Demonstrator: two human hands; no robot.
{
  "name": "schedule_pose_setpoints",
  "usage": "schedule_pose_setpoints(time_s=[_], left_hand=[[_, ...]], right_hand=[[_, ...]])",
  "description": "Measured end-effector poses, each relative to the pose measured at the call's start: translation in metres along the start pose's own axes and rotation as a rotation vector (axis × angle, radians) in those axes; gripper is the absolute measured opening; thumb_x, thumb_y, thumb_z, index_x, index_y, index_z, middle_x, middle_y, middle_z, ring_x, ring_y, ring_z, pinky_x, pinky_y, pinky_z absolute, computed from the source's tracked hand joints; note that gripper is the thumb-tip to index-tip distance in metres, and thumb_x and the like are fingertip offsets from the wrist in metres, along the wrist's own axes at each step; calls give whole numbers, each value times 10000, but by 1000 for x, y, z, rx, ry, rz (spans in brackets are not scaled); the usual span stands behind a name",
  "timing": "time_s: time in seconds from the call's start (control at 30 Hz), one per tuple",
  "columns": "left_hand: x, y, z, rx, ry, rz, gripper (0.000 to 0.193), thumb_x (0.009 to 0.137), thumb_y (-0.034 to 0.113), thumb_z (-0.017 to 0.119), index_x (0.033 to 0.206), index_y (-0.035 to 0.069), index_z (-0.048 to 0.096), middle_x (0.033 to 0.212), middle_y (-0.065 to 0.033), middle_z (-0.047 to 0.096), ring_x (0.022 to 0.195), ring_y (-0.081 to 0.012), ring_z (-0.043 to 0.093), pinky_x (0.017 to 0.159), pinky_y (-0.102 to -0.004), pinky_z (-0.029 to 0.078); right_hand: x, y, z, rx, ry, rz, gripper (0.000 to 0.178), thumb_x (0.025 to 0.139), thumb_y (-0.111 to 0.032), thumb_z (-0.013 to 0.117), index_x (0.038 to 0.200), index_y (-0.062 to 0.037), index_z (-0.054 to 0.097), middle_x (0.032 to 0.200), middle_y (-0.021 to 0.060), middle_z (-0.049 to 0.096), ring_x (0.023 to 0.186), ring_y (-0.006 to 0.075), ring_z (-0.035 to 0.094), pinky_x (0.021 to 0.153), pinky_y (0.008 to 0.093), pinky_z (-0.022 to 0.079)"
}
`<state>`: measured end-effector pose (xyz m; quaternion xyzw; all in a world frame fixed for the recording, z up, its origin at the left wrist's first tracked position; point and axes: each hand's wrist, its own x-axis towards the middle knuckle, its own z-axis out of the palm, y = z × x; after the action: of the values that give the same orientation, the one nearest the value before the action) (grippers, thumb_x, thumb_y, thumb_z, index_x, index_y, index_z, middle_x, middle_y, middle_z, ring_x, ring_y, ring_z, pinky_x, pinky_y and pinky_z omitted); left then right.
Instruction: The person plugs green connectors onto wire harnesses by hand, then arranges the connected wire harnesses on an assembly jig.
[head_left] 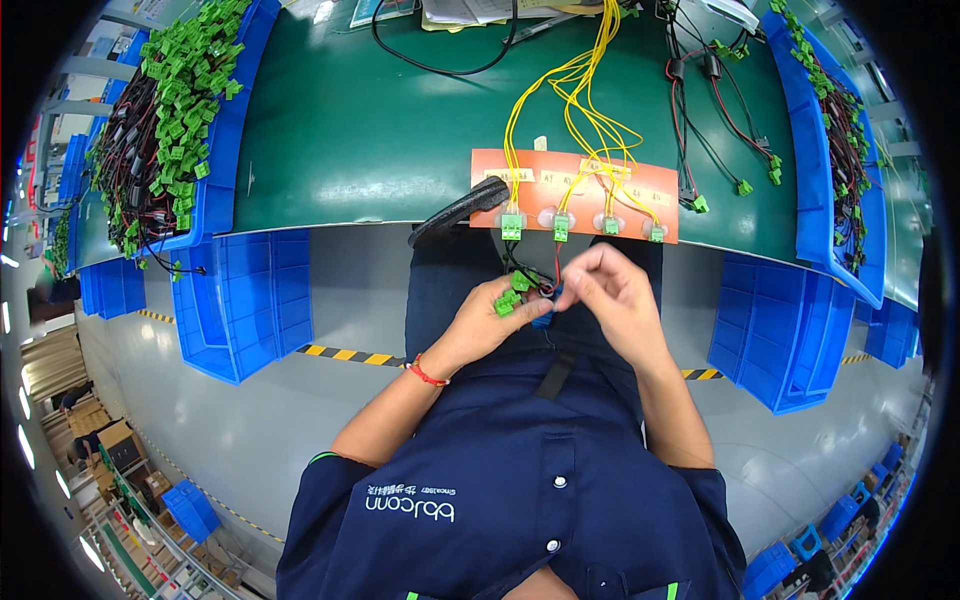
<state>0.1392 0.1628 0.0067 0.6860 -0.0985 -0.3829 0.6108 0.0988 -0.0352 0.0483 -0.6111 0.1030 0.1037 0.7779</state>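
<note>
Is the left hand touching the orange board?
Apart: the head view shows a gap between the left hand and the lower edge of the orange board.

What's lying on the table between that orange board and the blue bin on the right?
In the head view, loose green connectors on black and red wires lie there on the green tabletop.

navy short-sleeved shirt [480, 480] | white chest lettering [410, 503] | silver buttons [560, 481] | green trim [324, 456] | red bracelet [428, 374]
</note>
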Motion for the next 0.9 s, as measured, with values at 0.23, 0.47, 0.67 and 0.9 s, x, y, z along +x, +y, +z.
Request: schedule_pose_setpoints(time_s=[0.23,0.47,0.67,0.9], left_hand=[[-9,-6,7,-241,-129,-78,265,899,221,708,1075,36,635,870,11,628,716,-41,522,625,-200,427],[-10,8,7,-508,-162,-181,261,917,194,649,1096,11,602,863,-35,626,630,-38,465,526,-175,325],[-12,-3,3,-639,33,-209,298,942,206,632,1150,-3,592,850,-27,594,598,-42,395,532,-188,307],[-30,15,-2,-81,-91,-166,247,965,205,598,1056,-7,686,672,11,562,581,-34,434,530,-196,326]], right_hand=[[-31,34,-10,-406,-121,-175,261,910,-129,661,1110,-13,541,1003,85,634,871,174,635,859,306,480],[-40,32,-47,-389,-243,34,204,892,-68,656,1073,-8,582,857,56,669,775,118,623,751,275,478],[-56,4,-77,-357,-26,-56,146,880,-57,675,1000,-5,609,840,29,626,778,103,617,725,266,491],[-46,2,-54,253,-80,-189,120,880,9,646,998,19,624,931,76,611,800,126,629,739,249,503]])
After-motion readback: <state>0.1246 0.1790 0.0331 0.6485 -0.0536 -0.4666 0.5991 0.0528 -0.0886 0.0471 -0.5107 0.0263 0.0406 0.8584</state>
